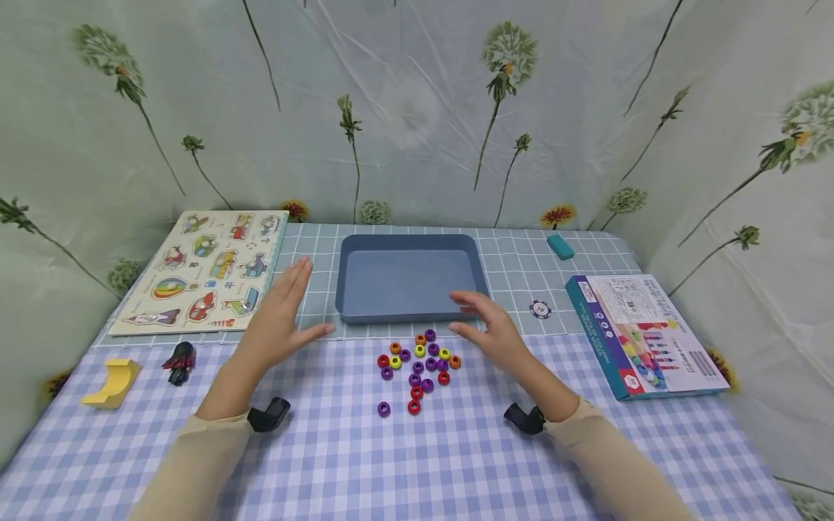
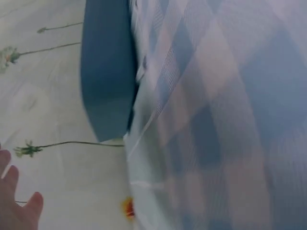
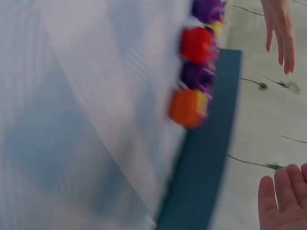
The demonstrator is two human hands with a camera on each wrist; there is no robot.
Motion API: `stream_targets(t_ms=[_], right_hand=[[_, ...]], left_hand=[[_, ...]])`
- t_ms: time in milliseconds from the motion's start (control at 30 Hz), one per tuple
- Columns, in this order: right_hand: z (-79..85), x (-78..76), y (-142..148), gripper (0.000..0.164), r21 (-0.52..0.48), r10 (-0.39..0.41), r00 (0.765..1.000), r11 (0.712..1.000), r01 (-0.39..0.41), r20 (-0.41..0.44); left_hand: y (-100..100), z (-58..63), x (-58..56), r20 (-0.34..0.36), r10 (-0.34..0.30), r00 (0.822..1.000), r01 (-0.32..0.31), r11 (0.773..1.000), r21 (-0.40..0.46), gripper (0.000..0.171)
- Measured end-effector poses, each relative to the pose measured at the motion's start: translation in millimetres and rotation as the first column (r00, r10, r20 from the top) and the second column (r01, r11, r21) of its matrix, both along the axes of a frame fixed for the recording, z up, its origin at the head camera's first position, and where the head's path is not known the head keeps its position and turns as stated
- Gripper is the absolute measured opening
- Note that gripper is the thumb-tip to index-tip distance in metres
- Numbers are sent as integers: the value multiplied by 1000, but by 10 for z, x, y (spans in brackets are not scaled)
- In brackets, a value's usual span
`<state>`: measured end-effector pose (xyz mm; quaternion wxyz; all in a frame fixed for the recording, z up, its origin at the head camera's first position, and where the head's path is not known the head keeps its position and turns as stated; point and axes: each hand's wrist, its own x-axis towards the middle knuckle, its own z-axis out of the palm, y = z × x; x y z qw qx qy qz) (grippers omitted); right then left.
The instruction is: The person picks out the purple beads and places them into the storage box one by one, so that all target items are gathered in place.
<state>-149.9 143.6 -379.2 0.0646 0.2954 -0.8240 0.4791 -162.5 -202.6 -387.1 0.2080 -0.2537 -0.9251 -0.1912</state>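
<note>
A loose group of small round beads (image 1: 418, 367) in purple, red, orange and yellow lies on the checked cloth, in front of a shallow blue-grey tray (image 1: 413, 282). My left hand (image 1: 281, 312) hovers to the left of the tray, fingers straight and thumb pointing toward the beads, holding nothing. To the right of the beads my right hand (image 1: 490, 327) is raised near the tray's front right corner, fingers relaxed and thumb apart from them. In the right wrist view several beads (image 3: 192, 103) line up beside the tray's side (image 3: 211, 143), and both hands show.
A wooden picture puzzle (image 1: 208, 271) lies at back left. Nearer are a yellow curved block (image 1: 112, 383) and a dark red-and-black figure (image 1: 179, 362). On the right are a boxed toy (image 1: 648, 336), a poker chip (image 1: 539, 310) and a teal block (image 1: 560, 247).
</note>
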Motion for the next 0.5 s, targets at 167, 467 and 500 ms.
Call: stream_targets(t_ms=[167,467,500], right_hand=[[-80,-5,-197,35,-10,23,989,1000,-22,147],[-356,-146,-242,25,92,18,953,995,-48,302],[-405,-173,-233,24,109,18,955,993,-53,295]], left_hand=[[122,-161,-122,258,58,964,-83,993,89,93],[192,-299,-273,475,18,880,-128,971,200,87],[191,-306,-281,485,11,875,-130,968,214,87]])
